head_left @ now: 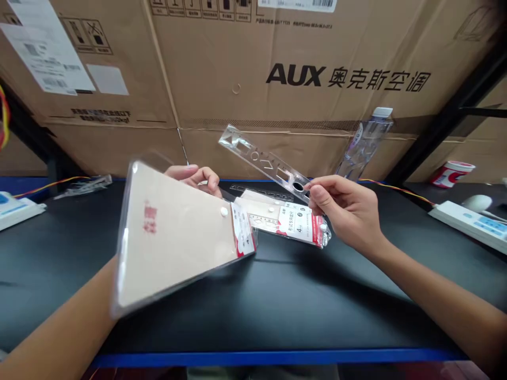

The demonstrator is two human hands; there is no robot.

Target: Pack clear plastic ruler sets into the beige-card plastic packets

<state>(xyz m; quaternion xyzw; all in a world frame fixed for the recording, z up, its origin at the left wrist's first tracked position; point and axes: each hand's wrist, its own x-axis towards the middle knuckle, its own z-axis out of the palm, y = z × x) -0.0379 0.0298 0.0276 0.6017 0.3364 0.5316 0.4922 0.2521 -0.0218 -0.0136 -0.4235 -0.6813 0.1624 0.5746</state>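
Note:
My left hand (196,177) holds up a flat clear plastic pouch (178,237) with a beige card inside and a red and white label at its end; the fingers curl round its far edge. My right hand (340,208) pinches one end of a transparent plastic stencil ruler (263,158) with cut-out shapes, which slants up to the left above the table. Below it, a second packaged set (293,219) with a red and white label lies on the black table (277,295).
Large cardboard boxes (253,79) form a wall behind the table. A clear plastic bottle (364,142) stands at the back right. Power strips lie at the right (471,221) and left (16,208) edges. A red and white cup (451,174) sits far right.

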